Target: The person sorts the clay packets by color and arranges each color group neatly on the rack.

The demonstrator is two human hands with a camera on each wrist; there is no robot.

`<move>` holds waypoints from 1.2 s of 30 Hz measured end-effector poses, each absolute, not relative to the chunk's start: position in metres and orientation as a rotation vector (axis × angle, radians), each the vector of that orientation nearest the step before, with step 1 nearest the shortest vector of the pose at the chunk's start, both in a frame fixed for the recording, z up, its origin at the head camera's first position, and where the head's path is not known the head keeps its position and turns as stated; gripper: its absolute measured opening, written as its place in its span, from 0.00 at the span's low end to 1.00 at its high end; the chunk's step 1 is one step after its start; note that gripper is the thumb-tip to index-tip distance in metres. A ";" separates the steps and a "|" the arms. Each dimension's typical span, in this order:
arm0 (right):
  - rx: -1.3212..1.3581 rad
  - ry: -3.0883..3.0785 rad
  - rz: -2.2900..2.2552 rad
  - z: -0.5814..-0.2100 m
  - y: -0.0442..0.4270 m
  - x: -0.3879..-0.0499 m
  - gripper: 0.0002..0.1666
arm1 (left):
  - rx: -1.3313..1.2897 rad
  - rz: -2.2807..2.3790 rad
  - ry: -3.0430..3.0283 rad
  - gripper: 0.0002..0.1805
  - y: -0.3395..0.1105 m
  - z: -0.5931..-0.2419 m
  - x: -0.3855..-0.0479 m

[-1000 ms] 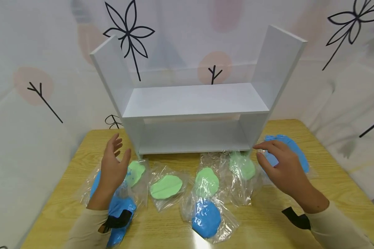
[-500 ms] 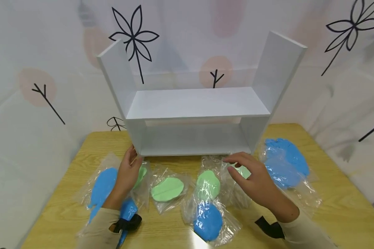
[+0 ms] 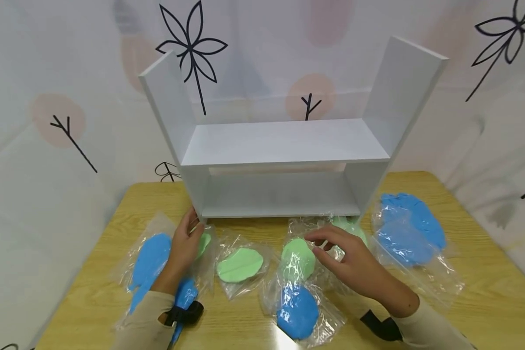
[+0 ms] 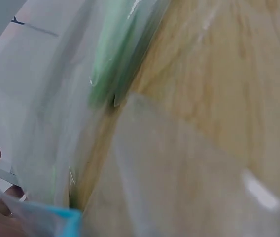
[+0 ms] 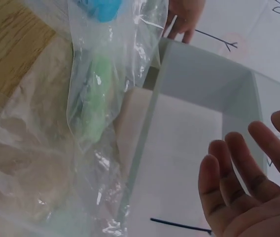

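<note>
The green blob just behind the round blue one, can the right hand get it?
Probably yes: the right hand is empty, its fingertips look close to the green blob, and nothing solid seems between. Clear plastic covers it, so a bare touch looks unlikely.

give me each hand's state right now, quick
Left hand: at a lower corner of the white shelf unit; grip cannot be told.
Right hand: open, holding nothing.

white shelf unit [image 3: 284, 141] | two side panels, two level boards, open-backed | stands upright | on wooden table [image 3: 227, 325], behind clear bags [image 3: 330, 316]
</note>
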State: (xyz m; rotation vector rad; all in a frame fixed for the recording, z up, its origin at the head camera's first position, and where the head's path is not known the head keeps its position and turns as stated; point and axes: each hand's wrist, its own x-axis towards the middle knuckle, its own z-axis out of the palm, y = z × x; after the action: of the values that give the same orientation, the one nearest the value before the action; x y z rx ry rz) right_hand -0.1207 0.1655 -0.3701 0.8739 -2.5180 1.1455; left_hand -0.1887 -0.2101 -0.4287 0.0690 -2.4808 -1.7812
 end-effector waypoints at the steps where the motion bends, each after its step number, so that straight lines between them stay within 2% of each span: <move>1: 0.885 -2.536 1.153 -0.371 0.166 -0.120 0.18 | 0.073 -1.779 -2.485 0.32 -0.210 -0.430 -0.189; 10: 1.027 -2.716 1.183 -0.381 0.158 -0.120 0.19 | 0.042 -1.775 -2.484 0.32 -0.213 -0.431 -0.186; 28: 1.337 -2.940 0.794 -0.396 0.149 -0.108 0.39 | 0.061 -1.758 -2.510 0.32 -0.211 -0.434 -0.187; 36: 1.382 -2.963 0.636 -0.401 0.143 -0.105 0.42 | 0.065 -1.773 -2.512 0.33 -0.212 -0.436 -0.188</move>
State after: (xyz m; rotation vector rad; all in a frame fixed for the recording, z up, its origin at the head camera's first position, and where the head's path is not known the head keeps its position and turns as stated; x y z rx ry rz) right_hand -0.1051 0.1434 -0.4014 1.3818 -2.9632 0.6362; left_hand -0.1876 -0.2123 -0.4361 0.0653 -2.5124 -1.7728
